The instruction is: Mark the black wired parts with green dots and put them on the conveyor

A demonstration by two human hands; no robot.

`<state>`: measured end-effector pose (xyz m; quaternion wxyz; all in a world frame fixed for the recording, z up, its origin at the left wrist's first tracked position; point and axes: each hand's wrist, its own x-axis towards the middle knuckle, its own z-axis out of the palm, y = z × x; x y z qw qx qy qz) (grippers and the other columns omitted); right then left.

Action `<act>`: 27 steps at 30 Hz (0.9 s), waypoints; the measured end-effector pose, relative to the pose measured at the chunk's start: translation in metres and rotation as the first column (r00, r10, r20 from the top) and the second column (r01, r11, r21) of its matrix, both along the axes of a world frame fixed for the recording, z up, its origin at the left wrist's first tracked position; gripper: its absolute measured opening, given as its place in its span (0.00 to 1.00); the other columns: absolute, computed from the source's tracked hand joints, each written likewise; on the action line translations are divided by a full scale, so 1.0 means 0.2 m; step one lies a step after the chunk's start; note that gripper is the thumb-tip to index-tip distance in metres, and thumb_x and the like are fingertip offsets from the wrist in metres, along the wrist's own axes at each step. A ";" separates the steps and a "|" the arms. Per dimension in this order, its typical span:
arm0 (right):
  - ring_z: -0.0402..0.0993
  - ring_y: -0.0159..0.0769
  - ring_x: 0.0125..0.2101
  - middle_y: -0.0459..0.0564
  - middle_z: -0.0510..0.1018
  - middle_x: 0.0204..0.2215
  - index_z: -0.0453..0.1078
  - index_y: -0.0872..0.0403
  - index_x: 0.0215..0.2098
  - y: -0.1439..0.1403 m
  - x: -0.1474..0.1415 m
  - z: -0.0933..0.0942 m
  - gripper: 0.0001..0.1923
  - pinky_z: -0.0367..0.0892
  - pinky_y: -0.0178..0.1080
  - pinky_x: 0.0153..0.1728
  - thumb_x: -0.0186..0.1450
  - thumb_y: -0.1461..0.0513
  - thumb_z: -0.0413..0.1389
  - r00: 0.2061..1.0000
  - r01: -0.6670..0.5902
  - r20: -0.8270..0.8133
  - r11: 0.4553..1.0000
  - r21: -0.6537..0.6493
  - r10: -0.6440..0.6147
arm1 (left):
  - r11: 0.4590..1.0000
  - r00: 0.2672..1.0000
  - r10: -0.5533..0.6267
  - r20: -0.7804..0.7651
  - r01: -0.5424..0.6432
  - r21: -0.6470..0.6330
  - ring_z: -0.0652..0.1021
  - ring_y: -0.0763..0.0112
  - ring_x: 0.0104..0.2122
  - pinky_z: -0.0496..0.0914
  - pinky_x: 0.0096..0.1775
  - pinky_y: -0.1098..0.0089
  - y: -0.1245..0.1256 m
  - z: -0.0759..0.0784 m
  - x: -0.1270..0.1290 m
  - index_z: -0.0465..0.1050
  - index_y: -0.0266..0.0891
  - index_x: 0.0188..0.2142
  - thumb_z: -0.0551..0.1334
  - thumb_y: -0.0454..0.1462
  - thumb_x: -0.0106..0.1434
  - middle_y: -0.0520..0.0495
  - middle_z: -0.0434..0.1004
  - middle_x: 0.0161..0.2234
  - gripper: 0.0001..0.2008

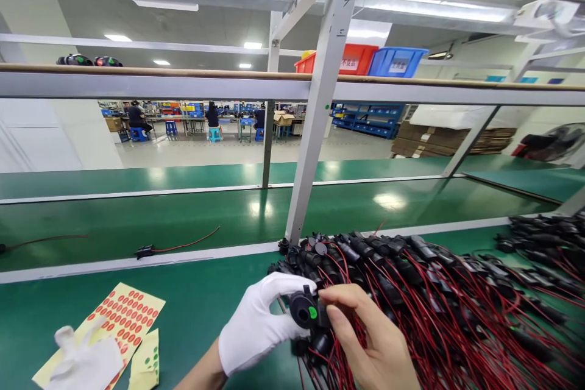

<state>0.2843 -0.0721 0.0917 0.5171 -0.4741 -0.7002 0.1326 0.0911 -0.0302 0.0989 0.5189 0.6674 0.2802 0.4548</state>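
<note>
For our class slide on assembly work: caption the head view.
Gloved left hand and bare right hand hold a black part beside red-wired parts.

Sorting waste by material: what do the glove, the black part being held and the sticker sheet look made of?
Glove: white knit fabric, matte, soft folds. Black part: likely moulded plastic, slight sheen, green dot on it. Sticker sheet: yellowish paper backing, flat, with red round stickers.

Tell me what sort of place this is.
Most likely a factory assembly line. The gloved left hand and bare right hand hold a black part beside a heap of red-wired parts on a green workbench; seated workers fill more benches behind.
</note>
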 end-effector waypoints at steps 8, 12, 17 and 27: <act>0.76 0.42 0.33 0.51 0.79 0.38 0.74 0.46 0.52 -0.03 -0.04 0.01 0.24 0.74 0.41 0.36 0.57 0.57 0.67 0.991 -0.052 -0.127 0.997 -0.053 0.045 | 0.993 0.995 -0.007 -0.096 0.018 0.120 0.78 0.59 0.48 0.68 0.53 0.64 -0.03 0.04 0.00 0.80 0.44 0.49 0.68 0.40 0.63 0.42 0.81 0.48 0.14; 0.78 0.41 0.39 0.50 0.80 0.40 0.73 0.46 0.48 -0.03 -0.09 0.01 0.19 0.73 0.39 0.40 0.58 0.58 0.64 0.932 -0.108 -0.361 0.969 -0.224 0.020 | 0.974 0.971 0.160 -0.177 -0.126 0.187 0.77 0.57 0.48 0.65 0.53 0.64 -0.07 0.03 0.04 0.80 0.46 0.49 0.68 0.41 0.63 0.42 0.81 0.47 0.14; 0.74 0.37 0.28 0.46 0.77 0.29 0.68 0.49 0.40 0.03 -0.05 -0.04 0.25 0.70 0.35 0.29 0.56 0.43 0.66 0.835 -0.312 -0.546 0.871 -0.380 0.061 | 0.977 0.965 0.210 -0.154 -0.213 -0.002 0.76 0.58 0.40 0.66 0.45 0.65 -0.11 0.00 0.09 0.81 0.42 0.39 0.73 0.42 0.55 0.44 0.80 0.39 0.12; 0.70 0.36 0.25 0.47 0.75 0.25 0.72 0.50 0.33 0.06 0.04 -0.07 0.26 0.69 0.35 0.28 0.63 0.37 0.55 0.929 -0.208 -0.369 0.869 -0.449 0.032 | 0.679 0.668 0.475 0.573 0.136 -0.721 0.77 0.76 0.26 0.74 0.31 0.73 0.67 -0.03 -0.23 0.73 0.32 0.41 0.53 0.43 0.74 0.46 0.76 0.32 0.16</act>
